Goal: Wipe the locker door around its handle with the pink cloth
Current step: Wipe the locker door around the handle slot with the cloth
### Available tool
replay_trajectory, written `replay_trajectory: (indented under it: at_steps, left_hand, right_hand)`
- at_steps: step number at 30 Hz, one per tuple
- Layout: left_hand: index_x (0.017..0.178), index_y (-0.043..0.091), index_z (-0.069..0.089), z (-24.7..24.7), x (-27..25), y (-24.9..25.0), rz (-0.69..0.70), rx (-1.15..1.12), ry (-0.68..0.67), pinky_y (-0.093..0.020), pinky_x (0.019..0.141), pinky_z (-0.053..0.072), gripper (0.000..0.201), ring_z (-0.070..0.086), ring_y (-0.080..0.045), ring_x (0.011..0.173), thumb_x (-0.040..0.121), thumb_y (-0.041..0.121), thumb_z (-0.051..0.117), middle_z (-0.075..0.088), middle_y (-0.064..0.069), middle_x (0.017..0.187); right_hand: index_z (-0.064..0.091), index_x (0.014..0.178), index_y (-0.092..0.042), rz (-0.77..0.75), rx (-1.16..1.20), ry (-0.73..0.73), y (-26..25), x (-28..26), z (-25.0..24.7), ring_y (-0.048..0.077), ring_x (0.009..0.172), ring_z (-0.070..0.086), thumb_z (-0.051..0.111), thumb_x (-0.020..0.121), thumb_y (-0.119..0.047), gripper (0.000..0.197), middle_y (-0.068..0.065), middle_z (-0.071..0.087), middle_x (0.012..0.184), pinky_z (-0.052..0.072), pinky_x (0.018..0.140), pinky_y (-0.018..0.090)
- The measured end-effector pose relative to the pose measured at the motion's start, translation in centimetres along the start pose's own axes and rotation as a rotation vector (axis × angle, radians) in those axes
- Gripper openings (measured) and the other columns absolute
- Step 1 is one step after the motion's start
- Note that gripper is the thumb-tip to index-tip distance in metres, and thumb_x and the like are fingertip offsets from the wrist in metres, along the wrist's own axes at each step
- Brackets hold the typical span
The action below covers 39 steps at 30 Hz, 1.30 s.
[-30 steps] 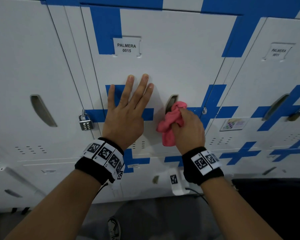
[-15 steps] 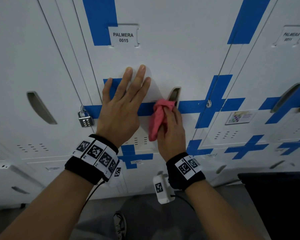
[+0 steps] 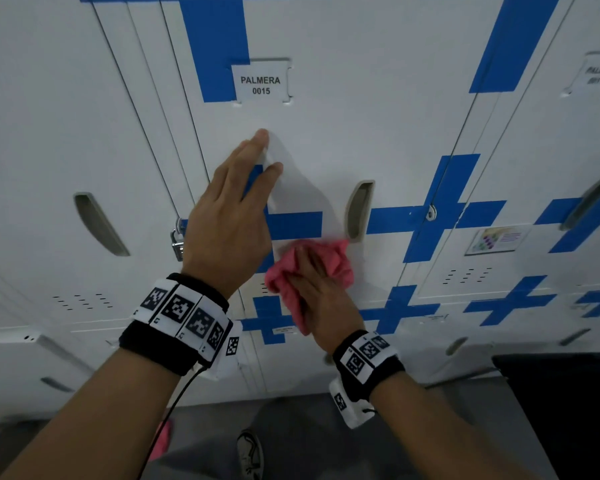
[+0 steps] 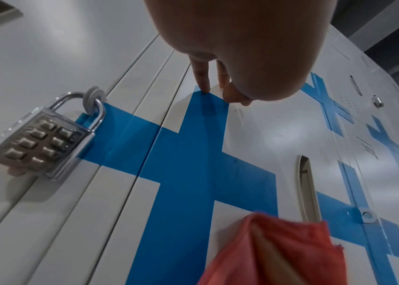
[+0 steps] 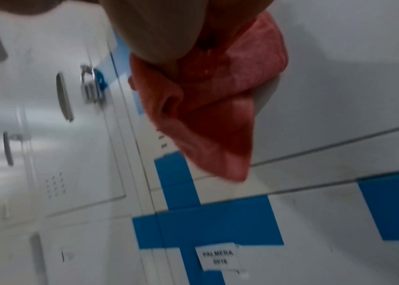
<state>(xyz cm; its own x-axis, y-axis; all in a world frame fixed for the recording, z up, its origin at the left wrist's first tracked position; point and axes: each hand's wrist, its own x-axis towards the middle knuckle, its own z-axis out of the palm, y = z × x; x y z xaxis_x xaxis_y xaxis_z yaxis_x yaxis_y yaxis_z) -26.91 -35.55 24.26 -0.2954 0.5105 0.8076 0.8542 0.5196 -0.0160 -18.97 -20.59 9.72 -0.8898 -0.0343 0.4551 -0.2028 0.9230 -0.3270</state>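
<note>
The white locker door (image 3: 361, 116) labelled PALMERA 0015 has a recessed grey handle (image 3: 359, 209) crossed by blue tape. My right hand (image 3: 314, 275) grips the bunched pink cloth (image 3: 340, 261) and presses it on the door just below and left of the handle. The right wrist view is blurred and shows the pink cloth (image 5: 213, 100) wadded under the hand. My left hand (image 3: 253, 161) rests with straight fingers (image 4: 203, 77) on the door left of the handle (image 4: 307, 183). The cloth (image 4: 279, 250) is at the bottom of the left wrist view.
A silver push-button padlock (image 3: 176, 244) hangs on the locker to the left, which has its own handle (image 3: 99, 225). More taped lockers stand to the right and below. A shoe (image 3: 250, 455) is on the grey floor; a dark object (image 3: 561, 393) sits at lower right.
My right hand has carried the cloth from the handle's recess down and left to the panel beneath it. The left hand has stayed on the door and turned more edge-on.
</note>
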Motion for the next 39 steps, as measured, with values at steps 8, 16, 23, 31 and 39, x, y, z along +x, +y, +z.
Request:
replay_trajectory:
  at_steps: [8, 16, 23, 31, 39]
  left_hand:
    - [0.146, -0.003, 0.05, 1.4, -1.0, -0.5, 0.022, 0.041, -0.091, -0.055, 0.12, 0.036, 0.056, 0.025, -0.041, 0.153, 0.091, -0.002, 0.042, 0.026, -0.027, 0.164]
    - [0.154, 0.001, 0.041, 2.6, -1.3, 0.7, -0.1, 0.007, -0.072, -0.056, 0.125, 0.025, 0.059, 0.017, -0.038, 0.156, 0.097, 0.005, 0.056, 0.021, -0.022, 0.167]
    - [0.151, -0.004, 0.045, 1.6, -0.9, 1.4, -0.113, -0.06, -0.106, -0.06, 0.123, 0.027, 0.066, 0.021, -0.042, 0.154, 0.103, 0.026, 0.01, 0.026, -0.025, 0.164]
    - [0.152, 0.001, 0.044, 2.6, -1.2, 1.5, -0.131, -0.022, -0.033, -0.055, 0.126, 0.023, 0.059, 0.018, -0.038, 0.156, 0.093, 0.005, 0.043, 0.023, -0.021, 0.167]
    - [0.155, 0.001, 0.039, 2.1, -1.4, 0.9, -0.11, -0.016, -0.083, -0.056, 0.125, 0.026, 0.074, 0.014, -0.034, 0.158, 0.084, -0.011, 0.051, 0.019, -0.018, 0.169]
  right_hand:
    - [0.041, 0.142, -0.027, -0.271, -0.282, -0.081, 2.0, 2.8, -3.6, 0.02, 0.145, 0.021, 0.064, 0.087, -0.03, 0.059, -0.001, 0.023, 0.157, 0.017, 0.118, 0.046]
    - [0.045, 0.139, -0.027, -0.215, -0.296, 0.03, 0.5, 3.8, -6.0, 0.022, 0.146, 0.018, 0.059, 0.091, -0.03, 0.05, 0.005, 0.024, 0.157, 0.008, 0.119, 0.048]
    - [0.043, 0.14, -0.023, -0.273, -0.448, -0.142, 2.4, 2.6, -6.5, 0.021, 0.145, 0.02, 0.063, 0.087, -0.027, 0.058, 0.003, 0.021, 0.158, 0.013, 0.119, 0.043]
    - [0.054, 0.132, -0.017, -0.315, -0.447, 0.101, 1.7, 6.0, -11.1, 0.022, 0.146, 0.017, 0.054, 0.096, -0.027, 0.037, 0.006, 0.025, 0.157, 0.008, 0.12, 0.045]
    - [0.037, 0.143, -0.011, -0.08, -0.284, 0.285, 4.7, 3.2, -12.8, 0.017, 0.147, 0.002, 0.051, 0.094, -0.02, 0.052, 0.011, 0.011, 0.157, 0.01, 0.118, 0.048]
